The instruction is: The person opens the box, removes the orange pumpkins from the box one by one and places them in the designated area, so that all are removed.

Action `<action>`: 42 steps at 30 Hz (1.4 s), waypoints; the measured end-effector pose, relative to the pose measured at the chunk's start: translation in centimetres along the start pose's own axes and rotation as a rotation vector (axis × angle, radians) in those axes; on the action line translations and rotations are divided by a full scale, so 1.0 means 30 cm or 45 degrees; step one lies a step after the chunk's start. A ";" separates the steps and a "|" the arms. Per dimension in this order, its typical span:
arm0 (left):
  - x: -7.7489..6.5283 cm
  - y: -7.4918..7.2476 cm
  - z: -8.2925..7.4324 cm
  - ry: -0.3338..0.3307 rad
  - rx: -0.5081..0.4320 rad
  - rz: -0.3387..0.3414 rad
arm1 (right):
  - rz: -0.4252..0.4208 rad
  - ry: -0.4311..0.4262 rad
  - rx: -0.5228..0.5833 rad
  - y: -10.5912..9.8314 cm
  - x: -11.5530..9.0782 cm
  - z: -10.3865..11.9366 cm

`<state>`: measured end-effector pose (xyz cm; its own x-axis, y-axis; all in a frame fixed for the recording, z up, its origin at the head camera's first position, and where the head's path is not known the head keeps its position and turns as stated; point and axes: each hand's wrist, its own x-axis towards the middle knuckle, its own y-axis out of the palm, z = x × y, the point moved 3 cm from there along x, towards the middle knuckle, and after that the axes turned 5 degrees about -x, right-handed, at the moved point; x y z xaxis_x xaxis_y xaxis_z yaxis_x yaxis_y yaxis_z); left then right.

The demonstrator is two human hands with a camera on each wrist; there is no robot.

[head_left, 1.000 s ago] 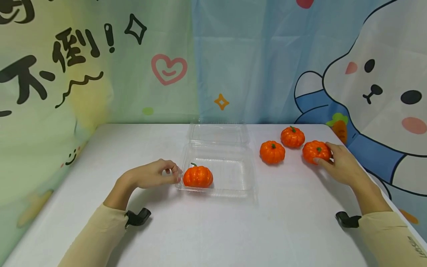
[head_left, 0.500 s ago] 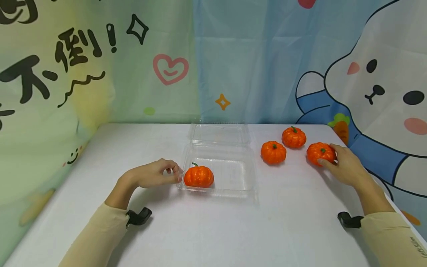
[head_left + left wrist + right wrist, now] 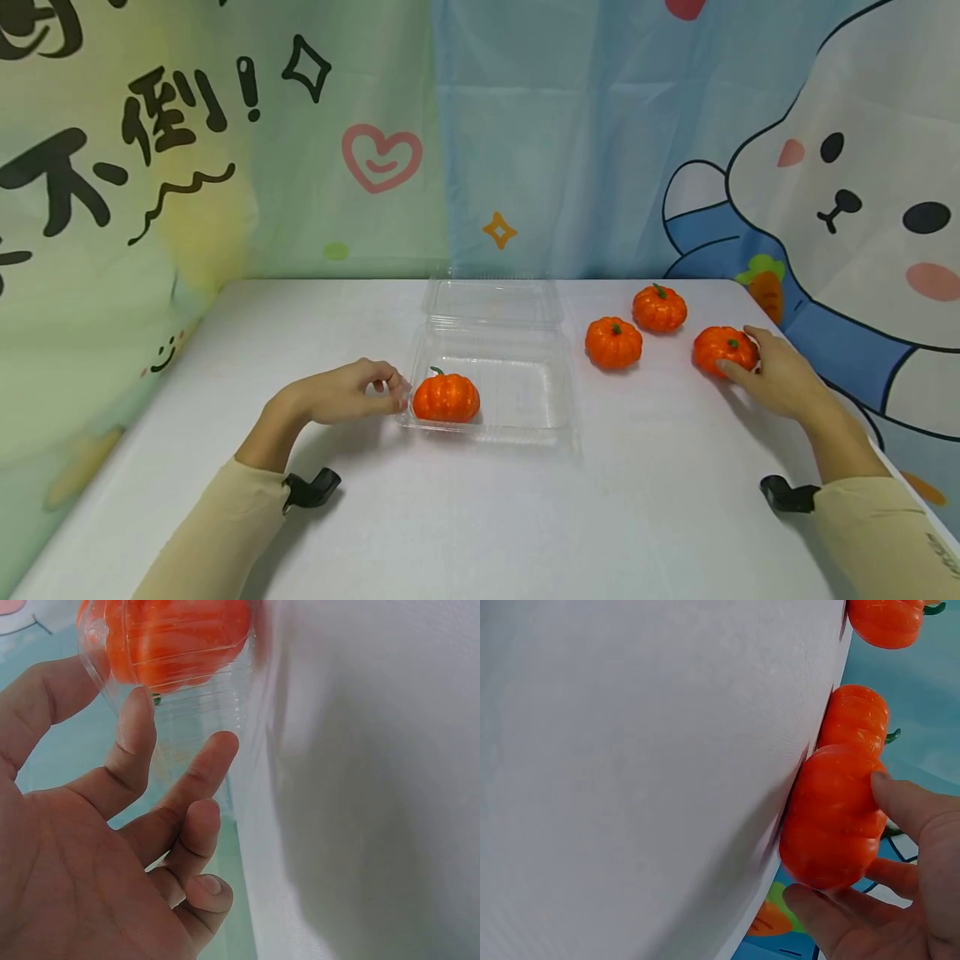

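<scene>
In the head view my right hand [image 3: 776, 375] holds a small orange toy pumpkin [image 3: 724, 350] at the right of the table. The right wrist view has the thumb on one side of that pumpkin [image 3: 832, 817] and the fingers around the other, close against the tabletop. My left hand [image 3: 348, 392] pinches the left rim of a clear plastic clamshell box [image 3: 525, 431], its lid folded back. Inside the box's near left corner sits another pumpkin [image 3: 446, 397]. From the left wrist, thumb and index finger [image 3: 137, 724] meet the box's corner while the remaining fingers are bent.
Two more pumpkins stand between the box and my right hand: one nearer [image 3: 613, 343], one farther back [image 3: 659, 309]. The white table [image 3: 480, 517] ends at a printed curtain [image 3: 570, 150] behind. Each wrist carries a black camera mount.
The right hand and its pumpkin have shifted slightly to the right and toward the person. My left hand and the box stay put.
</scene>
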<state>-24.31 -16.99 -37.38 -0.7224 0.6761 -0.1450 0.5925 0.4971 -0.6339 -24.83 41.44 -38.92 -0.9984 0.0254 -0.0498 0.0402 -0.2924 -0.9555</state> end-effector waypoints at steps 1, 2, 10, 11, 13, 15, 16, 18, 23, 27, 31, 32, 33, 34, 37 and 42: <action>-0.001 0.000 0.000 -0.002 -0.003 0.000 | 0.000 0.003 0.000 0.000 0.001 0.000; -0.002 0.000 0.000 -0.003 -0.006 0.000 | -0.002 0.002 -0.003 -0.001 0.002 0.001; -0.002 0.000 0.004 0.010 0.000 -0.009 | -0.100 -0.093 0.004 -0.003 0.005 0.013; -0.001 0.000 0.005 0.007 0.003 -0.010 | -0.115 -0.103 0.006 -0.004 0.005 0.016; 0.000 0.000 0.005 0.003 0.006 -0.012 | -0.136 -0.108 0.015 -0.006 0.004 0.021; 0.001 0.000 0.005 0.000 0.010 -0.012 | -0.157 -0.112 0.018 -0.012 0.003 0.034; 0.002 0.000 0.005 -0.001 0.010 -0.012 | -0.166 -0.115 0.020 -0.017 0.003 0.044; 0.002 -0.001 0.005 -0.002 0.009 -0.012 | -0.177 -0.122 0.020 -0.026 0.004 0.068; 0.001 -0.002 0.005 -0.004 0.003 -0.013 | -0.204 -0.156 0.002 -0.046 0.014 0.128; 0.001 0.000 0.008 0.002 0.006 -0.012 | -0.229 -0.202 -0.003 -0.038 0.023 0.153; 0.006 -0.005 0.003 0.016 0.020 -0.006 | -0.264 -0.238 -0.004 -0.035 0.029 0.172; 0.007 -0.007 0.001 0.019 0.022 -0.007 | -0.273 -0.244 -0.004 -0.036 0.031 0.177; 0.007 -0.009 -0.001 0.021 0.022 -0.009 | -0.284 -0.251 -0.003 -0.037 0.034 0.184; 0.007 -0.011 -0.003 0.023 0.022 -0.010 | -0.294 -0.260 -0.003 -0.039 0.037 0.191; 0.006 -0.014 -0.004 0.018 0.023 -0.017 | -0.324 -0.303 0.004 -0.045 0.042 0.216; 0.002 -0.009 -0.001 0.010 0.007 -0.012 | -0.318 -0.353 -0.002 -0.048 0.044 0.251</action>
<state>-24.50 -17.05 -37.19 -0.7249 0.6758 -0.1334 0.5840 0.5002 -0.6393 -26.49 34.70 -35.44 -0.9500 -0.1642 0.2657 -0.2064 -0.3083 -0.9286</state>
